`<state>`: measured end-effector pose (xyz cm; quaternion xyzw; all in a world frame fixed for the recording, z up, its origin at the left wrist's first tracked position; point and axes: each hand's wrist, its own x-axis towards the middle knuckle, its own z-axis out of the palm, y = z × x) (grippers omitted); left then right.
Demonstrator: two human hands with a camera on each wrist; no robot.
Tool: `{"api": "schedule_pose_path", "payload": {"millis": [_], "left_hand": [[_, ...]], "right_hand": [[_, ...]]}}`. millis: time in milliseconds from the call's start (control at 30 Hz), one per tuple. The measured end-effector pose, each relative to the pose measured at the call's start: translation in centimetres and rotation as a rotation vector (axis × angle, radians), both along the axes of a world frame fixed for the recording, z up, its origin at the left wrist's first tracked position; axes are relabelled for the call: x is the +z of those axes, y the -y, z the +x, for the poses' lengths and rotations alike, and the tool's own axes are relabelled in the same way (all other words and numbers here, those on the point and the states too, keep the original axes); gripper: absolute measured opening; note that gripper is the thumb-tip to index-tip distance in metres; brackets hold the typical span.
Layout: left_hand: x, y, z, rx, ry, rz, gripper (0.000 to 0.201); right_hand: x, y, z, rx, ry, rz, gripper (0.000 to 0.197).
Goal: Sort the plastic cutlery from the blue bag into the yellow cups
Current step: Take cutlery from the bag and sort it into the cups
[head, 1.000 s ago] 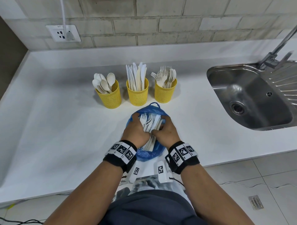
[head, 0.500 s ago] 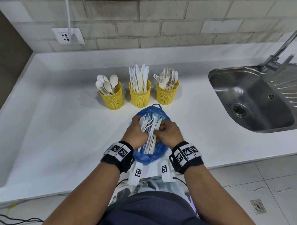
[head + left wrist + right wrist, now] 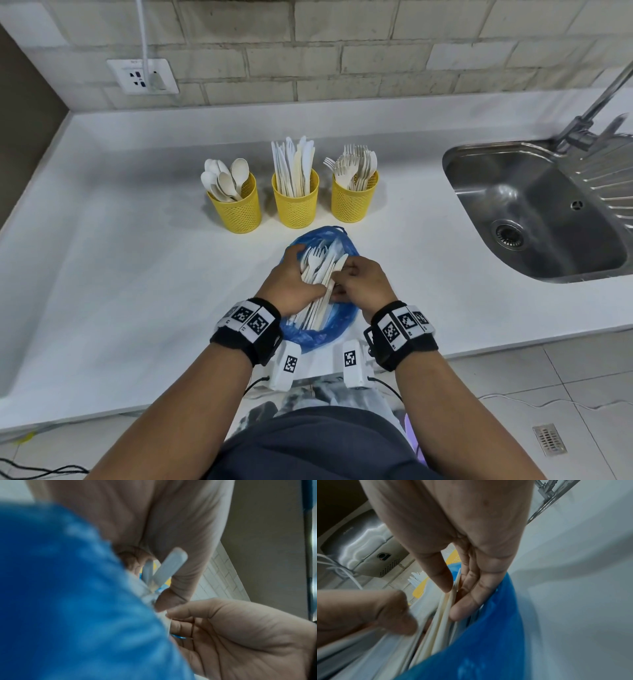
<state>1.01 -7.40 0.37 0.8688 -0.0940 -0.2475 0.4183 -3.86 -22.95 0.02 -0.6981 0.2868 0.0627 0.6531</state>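
both hands (image 3: 294,281) (image 3: 363,279) grasp slim, smooth white plastic cutlery (image 3: 320,274) in the crinkled blue bag (image 3: 318,334).

Counter (image 3: 120,274) runs left to right, wall behind it. Three cups in row toward back of counter: cup with spoons (image 3: 235,209) at left, cup with knives (image 3: 295,200) in middle, cup with forks (image 3: 354,197) at right, each just beside next. Bag (image 3: 318,329) lies on counter in front of cups, near front edge. Loose cutlery (image 3: 320,274) lies inside bag. Left hand (image 3: 291,286) on left part of cutlery, right hand (image 3: 363,282) on right part, hands nearly touching. Sink (image 3: 534,219) set in counter at right, well apart from cups. Socket (image 3: 142,76) on wall, behind and left of cups.
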Motion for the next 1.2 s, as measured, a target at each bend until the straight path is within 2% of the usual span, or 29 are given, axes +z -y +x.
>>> {"api": "schedule_pose_path", "payload": {"millis": [67, 167, 367, 500, 567, 667, 767, 833, 967, 1133, 1200], "left_hand": [[0.1, 0.1, 0.0, 0.019, -0.011, -0.012, 0.078], [0.1, 0.3, 0.1, 0.002, -0.031, -0.030, 0.078], [-0.1, 0.7, -0.5, -0.124, 0.025, -0.001, 0.098], [-0.5, 0.9, -0.5, -0.118, 0.075, 0.019, 0.087], [-0.7, 1.0, -0.5, -0.117, 0.090, 0.025, 0.084], [-0.8, 0.9, -0.7, -0.132, 0.104, 0.040, 0.086], [-0.4, 0.8, -1.1, -0.149, 0.114, 0.006, 0.086], [-0.1, 0.7, -1.3, -0.170, 0.118, -0.014, 0.085], [0.2, 0.1, -1.3, -0.175, 0.105, -0.003, 0.090], [0.0, -0.3, -1.3, -0.186, 0.069, -0.022, 0.086], [-0.2, -0.3, -1.3, -0.188, 0.059, -0.009, 0.086]], "right_hand": [[0.0, 0.0, 0.1, -0.013, -0.005, 0.011, 0.005], [0.0, 0.1, 0.2, -0.026, -0.009, 0.042, 0.019], [-0.3, 0.4, 0.1, -0.029, 0.031, 0.069, 0.015], [-0.6, 0.6, 0.3, -0.015, 0.023, 0.065, 0.005], [-0.7, 0.8, 0.3, -0.012, 0.004, 0.045, 0.015], [-0.8, 1.1, 0.5, -0.047, -0.001, 0.040, 0.022], [-0.7, 1.3, 1.0, -0.115, 0.003, 0.020, 0.012], [-0.6, 1.5, 1.3, -0.140, 0.012, 0.004, 0.013], [-0.5, 1.8, 1.7, -0.131, -0.005, -0.009, 0.015], [-1.1, 2.1, 2.2, -0.149, -0.062, 0.003, 0.010], [-1.4, 2.1, 2.3, -0.130, -0.080, -0.037, 0.015]]}}
